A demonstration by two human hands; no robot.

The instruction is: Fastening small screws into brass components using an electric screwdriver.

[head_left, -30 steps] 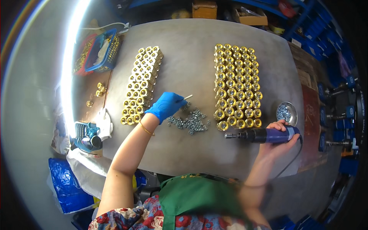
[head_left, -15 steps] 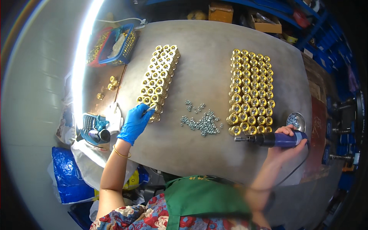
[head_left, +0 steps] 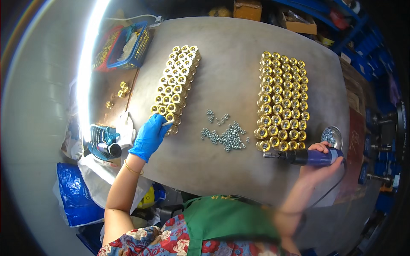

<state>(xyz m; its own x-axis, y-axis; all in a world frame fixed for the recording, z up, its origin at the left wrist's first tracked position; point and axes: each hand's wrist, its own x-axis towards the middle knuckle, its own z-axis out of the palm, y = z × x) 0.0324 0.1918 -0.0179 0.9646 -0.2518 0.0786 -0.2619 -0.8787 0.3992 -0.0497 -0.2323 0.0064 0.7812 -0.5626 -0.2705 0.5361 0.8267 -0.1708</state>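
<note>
My left hand (head_left: 149,137), in a blue glove, pinches a thin whitish stick (head_left: 168,123) over the near end of the left block of brass fittings (head_left: 173,90). The gloved fingers hide some of the nearest fittings. Bare, my right hand (head_left: 323,158) is wrapped round a purple and black power screwdriver (head_left: 309,157) with a metal socket tip pointing left. That tip lies just on the near side of the right block of brass fittings (head_left: 282,100), where small grey centres show in many of them. Between the blocks lies a loose pile of small grey nuts (head_left: 229,137).
Beyond the right hand a metal bowl (head_left: 337,137) holds more nuts. At the far left stand a blue basket (head_left: 136,55) and a red basket (head_left: 102,64). A few loose brass fittings (head_left: 123,89) lie near a dark-blue basket (head_left: 97,143). The screwdriver's cord (head_left: 331,195) trails toward me.
The stick in my left hand now lies flatter, its tip lower over the fittings. My right hand keeps its grip on the screwdriver. The whole view has shifted slightly.
</note>
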